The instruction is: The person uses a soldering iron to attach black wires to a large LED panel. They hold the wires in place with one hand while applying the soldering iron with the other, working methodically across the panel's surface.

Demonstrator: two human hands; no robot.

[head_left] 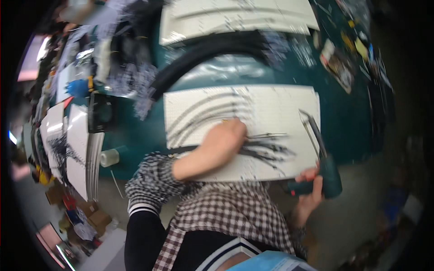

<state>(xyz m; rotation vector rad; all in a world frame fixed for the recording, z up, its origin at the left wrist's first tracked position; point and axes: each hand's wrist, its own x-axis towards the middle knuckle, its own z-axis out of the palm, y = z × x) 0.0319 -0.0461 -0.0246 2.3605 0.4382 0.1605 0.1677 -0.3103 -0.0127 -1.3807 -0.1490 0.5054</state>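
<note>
My left hand (pixel 226 135) is closed around a bundle of thin black cables (pixel 266 149) over a white board (pixel 280 101). The cables' loose ends fan out to the right of my fist, and a black stretch runs out left under my forearm. Motion blur smears their tips. At the board's right edge, my right hand (pixel 312 185) grips a dark green pistol-grip tool (pixel 331 178) with a long, narrow front end pointing away from me over the board. Its exact kind is unclear. Several dark curved strands (pixel 199 113) lie on the board beyond my left hand.
Beyond the board, a thick black cable bundle (pixel 194 58) arches across the green table (pixel 144 131). Another white board (pixel 244 18) lies farther back. At left are a white roll (pixel 109 157), a black box (pixel 100 113) and stacked white boards (pixel 81 158). A plastic bag (pixel 339 67) lies at right.
</note>
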